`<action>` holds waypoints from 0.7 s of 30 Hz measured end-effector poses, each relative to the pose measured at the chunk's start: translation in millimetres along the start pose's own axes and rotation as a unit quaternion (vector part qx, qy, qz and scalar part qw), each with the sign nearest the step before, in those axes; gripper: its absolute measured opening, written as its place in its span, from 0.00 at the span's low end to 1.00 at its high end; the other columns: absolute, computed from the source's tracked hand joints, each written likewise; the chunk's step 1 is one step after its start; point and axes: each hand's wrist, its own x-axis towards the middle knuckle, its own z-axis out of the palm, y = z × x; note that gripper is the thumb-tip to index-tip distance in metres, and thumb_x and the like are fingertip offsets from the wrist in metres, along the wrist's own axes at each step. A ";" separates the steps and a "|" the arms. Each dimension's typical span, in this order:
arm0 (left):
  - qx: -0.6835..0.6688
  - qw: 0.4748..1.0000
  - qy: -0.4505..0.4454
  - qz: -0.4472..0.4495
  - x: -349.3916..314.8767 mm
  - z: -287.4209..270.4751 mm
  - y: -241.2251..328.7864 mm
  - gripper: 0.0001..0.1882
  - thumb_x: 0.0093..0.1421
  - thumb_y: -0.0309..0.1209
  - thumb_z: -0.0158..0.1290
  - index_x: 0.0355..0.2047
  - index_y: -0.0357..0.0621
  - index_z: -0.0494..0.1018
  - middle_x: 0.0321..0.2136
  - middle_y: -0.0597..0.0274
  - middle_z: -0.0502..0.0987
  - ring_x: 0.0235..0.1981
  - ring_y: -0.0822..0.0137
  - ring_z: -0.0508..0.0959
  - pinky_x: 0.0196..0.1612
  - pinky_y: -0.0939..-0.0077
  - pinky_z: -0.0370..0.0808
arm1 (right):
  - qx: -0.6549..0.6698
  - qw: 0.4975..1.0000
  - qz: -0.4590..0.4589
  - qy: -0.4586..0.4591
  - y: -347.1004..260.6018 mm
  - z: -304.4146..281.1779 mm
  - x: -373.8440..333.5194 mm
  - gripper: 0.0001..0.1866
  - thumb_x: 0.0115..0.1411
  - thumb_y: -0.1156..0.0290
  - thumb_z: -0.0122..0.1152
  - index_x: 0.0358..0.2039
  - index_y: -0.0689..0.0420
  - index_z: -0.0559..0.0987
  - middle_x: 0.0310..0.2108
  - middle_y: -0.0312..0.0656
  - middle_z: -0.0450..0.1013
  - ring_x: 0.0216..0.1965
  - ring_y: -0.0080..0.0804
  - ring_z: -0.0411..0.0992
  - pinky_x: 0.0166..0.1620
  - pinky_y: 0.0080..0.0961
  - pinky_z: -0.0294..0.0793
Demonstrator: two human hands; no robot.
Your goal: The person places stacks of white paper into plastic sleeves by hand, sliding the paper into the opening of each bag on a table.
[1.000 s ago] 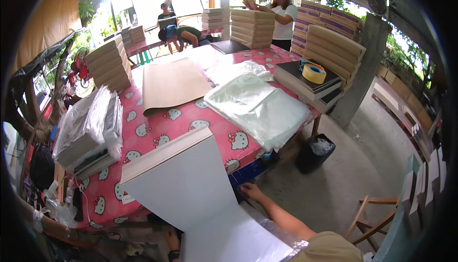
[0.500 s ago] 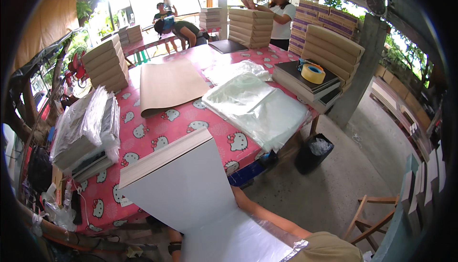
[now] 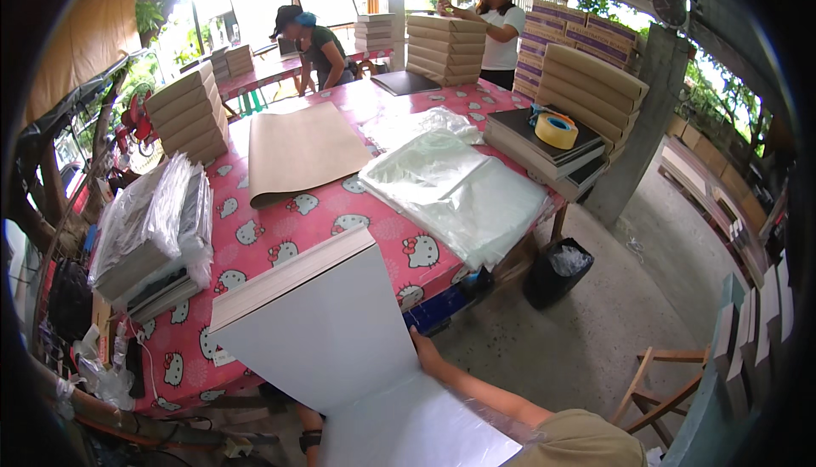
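Observation:
A thick stack of pale grey boards rests tilted over the near edge of the table, its layered edges showing at the far end. Toward my body a glossy pale sheet meets the stack at a crease, and clear plastic shows along its right side. My right hand grips the right edge of the stack, its fingertips partly tucked out of sight. Only the banded wrist of my left arm shows, below the stack; my left hand is hidden behind the boards.
On the patterned pink table lie brown paper, clear plastic bags and plastic-covered boards. Yellow tape sits on dark boards. Wrapped stacks stand beyond. A black bin and wooden chair are at right. Two people stand across.
The plastic edge over the near sheet has slid down and right. My right hand has shifted slightly along the stack's edge. Across the table, a bending person has straightened partly.

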 end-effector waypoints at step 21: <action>0.101 0.993 0.033 -0.044 9.1 12.2 18.0 0.17 0.57 0.33 0.40 0.40 0.30 0.66 0.36 0.52 0.73 0.37 0.62 0.72 0.41 0.71 0.67 | 0.083 0.997 -0.007 0.005 11.5 -7.4 9.2 0.26 0.60 0.54 0.36 0.28 0.64 0.76 0.26 0.44 0.73 0.29 0.26 0.68 0.37 0.22 0.65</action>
